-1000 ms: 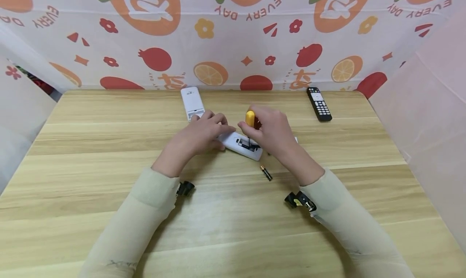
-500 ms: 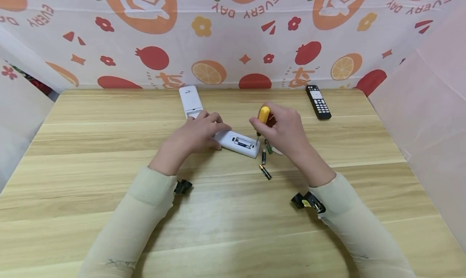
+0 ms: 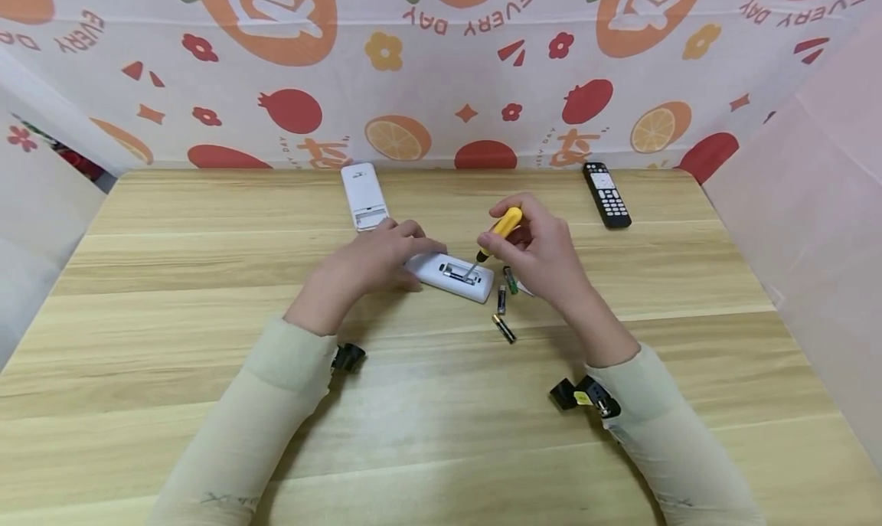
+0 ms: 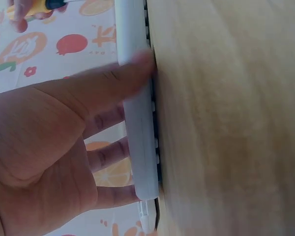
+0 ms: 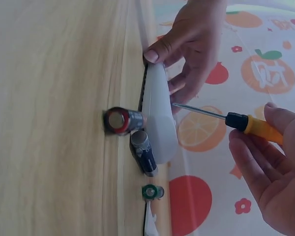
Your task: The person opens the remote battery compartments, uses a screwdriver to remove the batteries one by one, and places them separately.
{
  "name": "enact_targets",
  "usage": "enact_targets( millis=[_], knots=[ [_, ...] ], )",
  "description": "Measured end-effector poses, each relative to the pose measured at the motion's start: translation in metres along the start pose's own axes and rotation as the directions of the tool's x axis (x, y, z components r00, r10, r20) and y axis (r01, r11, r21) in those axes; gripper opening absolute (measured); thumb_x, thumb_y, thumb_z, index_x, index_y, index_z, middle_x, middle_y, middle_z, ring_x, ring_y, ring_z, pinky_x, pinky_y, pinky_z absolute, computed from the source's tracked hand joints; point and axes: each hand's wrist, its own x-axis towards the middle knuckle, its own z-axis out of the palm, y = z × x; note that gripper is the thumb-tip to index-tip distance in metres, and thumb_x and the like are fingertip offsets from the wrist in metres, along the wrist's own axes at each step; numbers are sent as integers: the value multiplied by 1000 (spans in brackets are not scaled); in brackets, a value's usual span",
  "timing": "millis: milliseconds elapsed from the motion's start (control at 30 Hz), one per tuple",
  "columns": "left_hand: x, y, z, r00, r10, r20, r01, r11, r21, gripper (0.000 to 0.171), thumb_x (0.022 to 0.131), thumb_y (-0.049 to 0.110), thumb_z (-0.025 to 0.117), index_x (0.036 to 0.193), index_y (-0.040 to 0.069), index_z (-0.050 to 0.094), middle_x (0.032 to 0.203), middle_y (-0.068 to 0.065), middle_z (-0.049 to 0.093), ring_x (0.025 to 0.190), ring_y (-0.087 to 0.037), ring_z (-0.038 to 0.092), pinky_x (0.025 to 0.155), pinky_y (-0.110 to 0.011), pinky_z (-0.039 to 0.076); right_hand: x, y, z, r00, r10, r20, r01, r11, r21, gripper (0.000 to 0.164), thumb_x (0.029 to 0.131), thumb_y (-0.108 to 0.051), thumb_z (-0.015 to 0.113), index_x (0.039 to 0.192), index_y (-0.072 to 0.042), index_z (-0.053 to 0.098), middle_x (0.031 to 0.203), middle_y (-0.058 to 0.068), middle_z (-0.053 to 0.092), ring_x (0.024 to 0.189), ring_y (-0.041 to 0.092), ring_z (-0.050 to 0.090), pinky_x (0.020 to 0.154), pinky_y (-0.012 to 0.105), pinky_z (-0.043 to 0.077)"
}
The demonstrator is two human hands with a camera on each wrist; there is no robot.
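Note:
My left hand (image 3: 368,262) grips the far-left end of a white remote control (image 3: 430,269), thumb on one side and fingers on the other. The remote lies back up, buttons down, its battery compartment (image 3: 460,273) uncovered. A yellow-handled screwdriver (image 3: 508,224) is held between the thumb and fingers of my right hand (image 3: 547,254). It slants down left, its tip at the compartment; contact is unclear. Beside the remote's right end lie a green battery (image 3: 510,279), a dark battery (image 3: 501,299) and a black-and-gold battery (image 3: 504,328).
Another white remote (image 3: 362,189) lies behind my left hand, back up with its compartment uncovered. A black remote (image 3: 606,197) lies at the back right. A white piece (image 5: 150,219), partly hidden in the head view, sits by the green battery. A printed cloth (image 3: 441,66) hangs behind the table.
The screwdriver went from upright in the compartment to the remote's right end, then back over the compartment, tilted. A dark battery now lies beside the remote where none showed a second ago.

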Motion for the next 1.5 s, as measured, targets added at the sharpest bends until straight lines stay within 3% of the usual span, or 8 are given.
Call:
enact_targets(
  millis=[333,567,900,1200,1300,1500],
  knots=[
    [-2,2,1,999,37,-17,-36,998,52,54,78,27,73,127,37,53,117,-2,50,100,-24,42,83,-40,41,1,-15,7,996,-73,56,74,997,-24,31,83,-12,67,108,-3,52,89,5,61,71,17,57,65,33,51],
    [-1,0,2,998,61,-10,-60,998,35,54,77,22,74,125,38,54,114,-1,51,99,-23,43,83,-36,40,6,19,19,990,-110,90,114,993,-36,36,82,-38,65,111,-21,53,92,-10,58,71,8,56,65,28,51],
    [-2,0,0,999,45,10,-46,998,34,56,78,21,73,128,36,53,118,1,49,105,-22,42,88,-37,40,7,7,27,973,-188,134,203,972,-117,30,83,-35,65,105,-18,54,89,-9,59,72,7,56,64,22,50],
    [-3,0,-2,999,49,13,-49,999,8,52,78,19,74,126,30,57,117,1,49,107,-22,43,88,-36,40,5,-7,40,941,-303,152,328,928,-177,23,82,-29,69,95,-15,57,79,-11,54,72,-1,54,65,21,50],
    [-2,0,-3,999,44,14,-44,999,8,53,78,20,74,126,30,56,117,1,49,107,-22,43,89,-35,40,6,-10,40,946,-288,147,314,928,-200,23,81,-29,70,94,-15,58,78,-11,54,70,1,52,64,23,50],
    [-2,0,-2,999,29,31,-29,1000,7,54,78,20,73,128,34,54,118,1,48,106,-21,41,88,-35,40,8,-4,38,975,-162,149,192,957,-217,24,82,-33,68,98,-19,58,79,-10,55,70,5,52,63,23,48]
  ],
)
